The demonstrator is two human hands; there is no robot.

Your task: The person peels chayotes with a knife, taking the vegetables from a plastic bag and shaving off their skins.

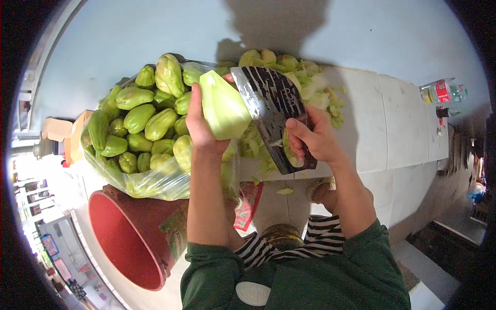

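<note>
My left hand (202,124) is wrapped round a peeled chayote (223,107), pale green with flat cut facets, held upright in front of me. In my right hand (318,137) is a wide, black-bladed cleaver (274,101) with a bright edge and lettering on its side. That edge is beside the chayote's right side, and I cannot tell whether they touch. Unpeeled chayotes (157,124) fill a clear plastic bag (139,183) to the left. Behind the cleaver lie light green peelings (315,90), partly hidden by the blade and my hand.
A white tiled ledge (369,121) runs along the pale wall (382,36). A plastic bottle with a red label (443,92) lies at its far right. Below the bag, a large red bucket (124,237) is tipped with its mouth showing. Cardboard (57,128) is at the left.
</note>
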